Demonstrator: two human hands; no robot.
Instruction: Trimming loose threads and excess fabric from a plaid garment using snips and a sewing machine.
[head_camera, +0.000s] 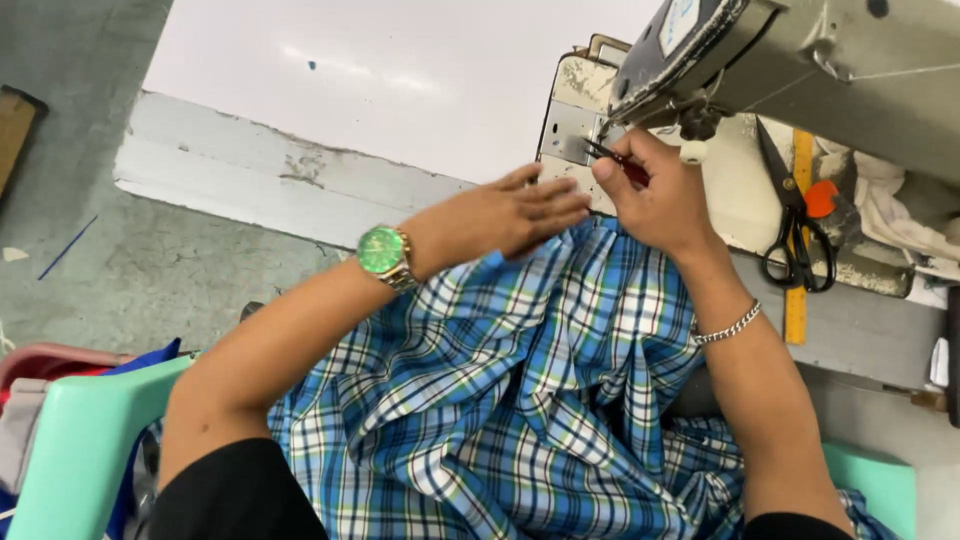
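Observation:
A blue, white and green plaid cloth (520, 390) lies bunched over my lap and reaches up to the sewing machine (800, 60). My left hand (520, 212), with a green-faced wristwatch (383, 252) on its wrist, rests flat on the cloth's top edge, fingers apart. My right hand (655, 195) pinches a thin dark pointed tool (612, 156) with a reddish handle, its tip by the metal plate (572, 135) under the machine head. A chain bracelet (728, 326) circles my right wrist.
Black scissors (795, 235) with an orange part and a yellow ruler (797, 260) lie on the table right of my hand. A white tabletop (400, 70) stretches to the left. Mint-green plastic seat (70, 440) and piled cloth sit at lower left; grey floor beyond.

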